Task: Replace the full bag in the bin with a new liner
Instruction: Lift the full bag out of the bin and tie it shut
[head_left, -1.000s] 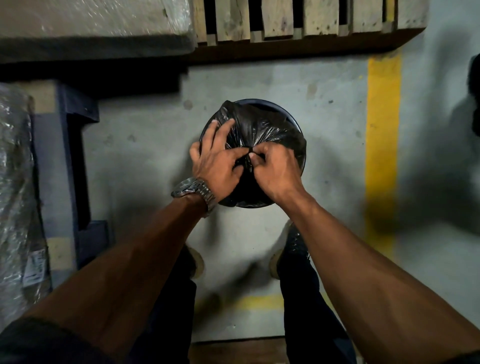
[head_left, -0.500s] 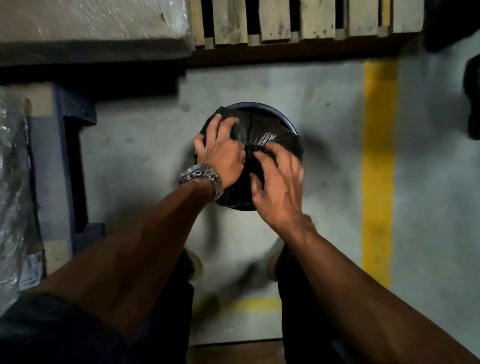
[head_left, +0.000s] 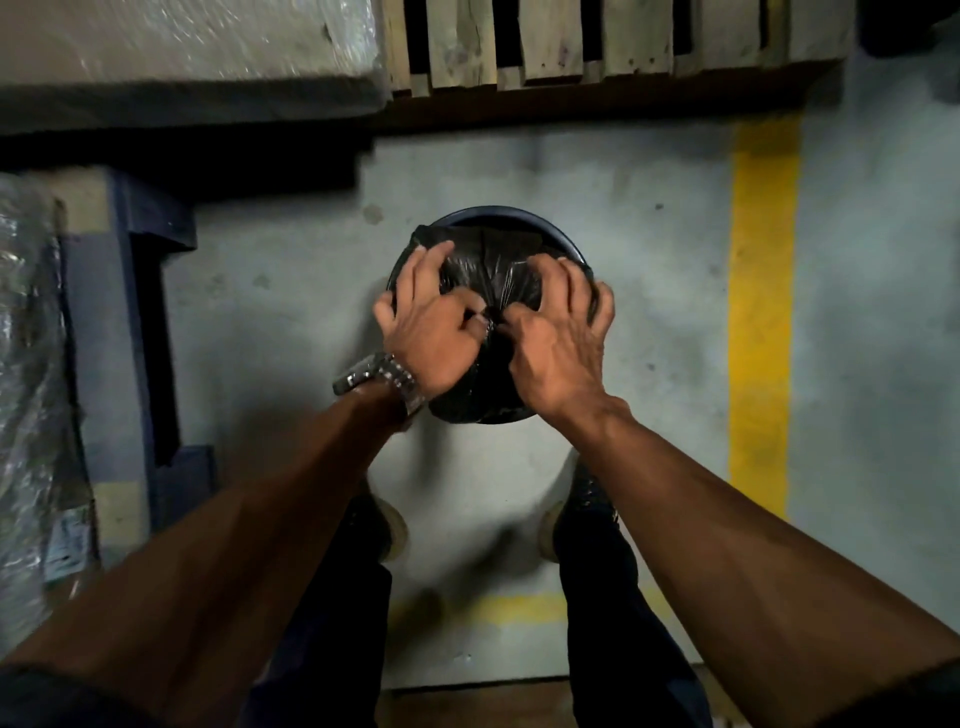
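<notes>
A round dark bin (head_left: 524, 218) stands on the concrete floor in front of my feet. A full black plastic bag (head_left: 491, 270) bulges out of it, its top gathered toward the middle. My left hand (head_left: 431, 332), with a metal watch on the wrist, lies on the bag's left side and pinches the gathered plastic between thumb and forefinger. My right hand (head_left: 558, 343) pinches the same gathered plastic from the right, its other fingers spread over the bag's right edge. Only the bin's far rim shows; my hands and the bag hide the other sides.
A wooden pallet (head_left: 597, 47) lies just beyond the bin. A plastic-wrapped load (head_left: 182, 47) sits at the upper left, and a blue pallet (head_left: 135, 332) with more wrapped goods (head_left: 31, 374) stands at the left. A yellow floor line (head_left: 763, 312) runs on the right.
My right hand had let go and hovered over the bag half a second ago; now it pinches the gathered plastic again beside my left thumb. My left hand stayed on the bag.
</notes>
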